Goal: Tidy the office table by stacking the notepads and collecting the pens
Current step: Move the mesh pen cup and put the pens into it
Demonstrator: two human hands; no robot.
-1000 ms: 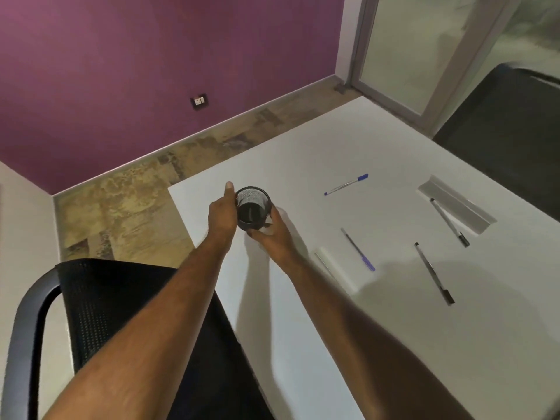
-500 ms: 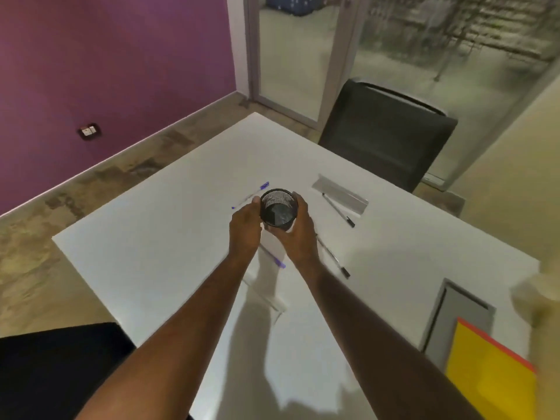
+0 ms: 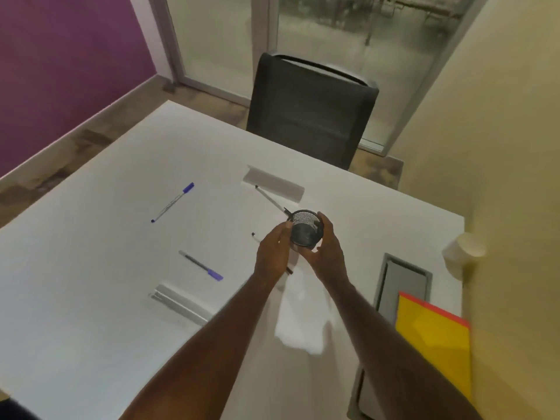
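Both forearms are reaching in from the near edge over the white bench. A yellow notepad with a red edge is lying at the near right edge, partly covering a grey inset panel. A pale flat strip, maybe a white notepad, is sitting left of the arms; hard to tell. A blue-capped pen is lying just beyond it, cap pointing to the near right.

Mid-bench, the left hand and right hand are both wrapping the black mesh cup, the grip of each closing on its sides, left fingers on the left wall, right fingers curling over the right rim. The cup is tilting, its mouth facing the camera; can't tell if it's touching the bench. A dark pen is mostly hiding under the left hand, only its ends showing.

Beyond the cup, a black-tipped pen is lying with its far end on a grey pad. Another blue pen is lying well apart to the left. A black chair is standing at the far edge.
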